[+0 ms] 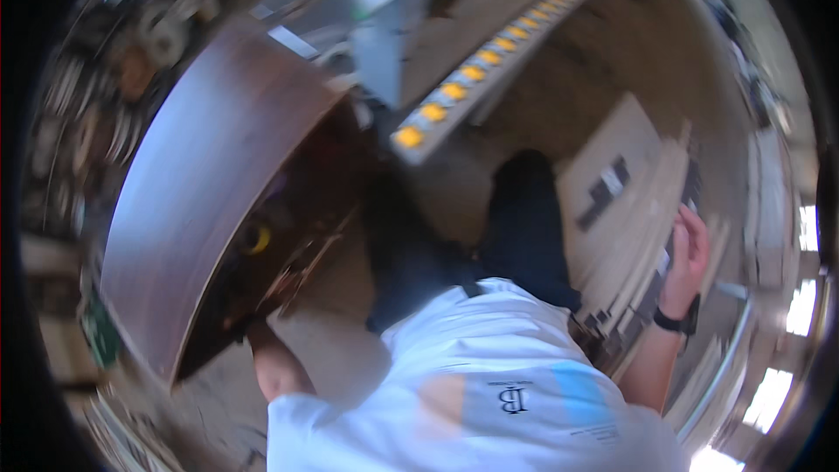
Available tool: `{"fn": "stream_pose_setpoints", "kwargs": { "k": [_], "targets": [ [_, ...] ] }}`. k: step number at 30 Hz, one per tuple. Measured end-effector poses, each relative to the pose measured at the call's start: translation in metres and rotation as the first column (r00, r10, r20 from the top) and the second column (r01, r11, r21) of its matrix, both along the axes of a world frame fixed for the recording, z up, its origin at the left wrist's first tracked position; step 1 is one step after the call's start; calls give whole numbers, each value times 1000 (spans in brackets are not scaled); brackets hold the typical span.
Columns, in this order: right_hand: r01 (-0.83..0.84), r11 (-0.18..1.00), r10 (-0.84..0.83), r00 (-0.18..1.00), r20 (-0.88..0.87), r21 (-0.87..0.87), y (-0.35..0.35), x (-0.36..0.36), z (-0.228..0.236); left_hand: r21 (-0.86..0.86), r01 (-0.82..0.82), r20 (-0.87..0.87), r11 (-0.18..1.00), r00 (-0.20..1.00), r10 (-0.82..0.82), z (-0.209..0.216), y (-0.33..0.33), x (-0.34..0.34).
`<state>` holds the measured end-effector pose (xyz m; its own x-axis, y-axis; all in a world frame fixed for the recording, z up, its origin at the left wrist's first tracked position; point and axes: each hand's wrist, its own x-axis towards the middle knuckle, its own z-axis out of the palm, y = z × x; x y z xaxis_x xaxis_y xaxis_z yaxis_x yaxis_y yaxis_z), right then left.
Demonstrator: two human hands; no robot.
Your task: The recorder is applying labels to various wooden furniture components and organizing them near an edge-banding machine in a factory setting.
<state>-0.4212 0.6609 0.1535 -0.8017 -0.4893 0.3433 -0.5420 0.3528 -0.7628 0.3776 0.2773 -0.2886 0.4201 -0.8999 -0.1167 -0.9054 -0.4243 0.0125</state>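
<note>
At my left stands a table-like piece with a smooth dark brown wooden top (205, 157) and a shadowed open space beneath it. My left forearm reaches to its near edge, where the fingers of my left hand (253, 329) are lost in the dark. Inside that space a round yellow thing (256, 239), perhaps a tape roll, shows faintly. Out to the right, my right hand (690, 249) hangs beside a stack of pale boards (625, 201), fingers stretched and nothing visible in them. A black band (677, 319) circles that wrist. The picture is blurred by motion.
Ahead runs a long rail with a row of yellow rollers (472, 72), slanting away to the upper right. A pale grey upright panel (377, 48) stands near its close end. Cluttered shelves (105, 105) line the far left. More stacked boards (769, 210) lie at the far right.
</note>
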Motion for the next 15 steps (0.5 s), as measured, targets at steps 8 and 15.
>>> {"fn": "stream_pose_setpoints", "kwargs": {
  "k": [8, 15],
  "targets": [
    [388, 921, -383, 902, -197, -12, 71, 7, 34, 147, 334, 53, 931, 937, -345, -22, 41, -129],
    [672, 732, -676, 694, -248, -112, 172, -2, 12, -268, 392, -946, 880, 65, -317, 107, 37, -414]
  ]
}}
